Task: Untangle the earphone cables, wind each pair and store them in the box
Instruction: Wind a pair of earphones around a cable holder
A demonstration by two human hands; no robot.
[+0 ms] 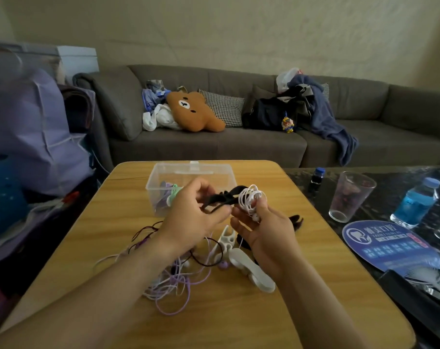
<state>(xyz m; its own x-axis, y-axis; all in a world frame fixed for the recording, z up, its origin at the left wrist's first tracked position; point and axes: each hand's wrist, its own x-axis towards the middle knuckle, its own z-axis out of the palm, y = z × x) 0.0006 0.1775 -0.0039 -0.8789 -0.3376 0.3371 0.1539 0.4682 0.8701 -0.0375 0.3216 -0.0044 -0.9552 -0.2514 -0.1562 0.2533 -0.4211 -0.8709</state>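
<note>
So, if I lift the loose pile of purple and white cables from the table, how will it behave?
The tangled cables look thin and lie in slack loops, so they would probably hang floppy and trail. Strands cross each other, so one pull likely drags the whole pile along. It seems light, and the earbuds may swing and snag on the white winder beside them.

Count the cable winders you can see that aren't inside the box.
4. A black winder in the left hand; two white winders on the table, at and; a dark one beyond the right hand. More may be hidden.
</note>
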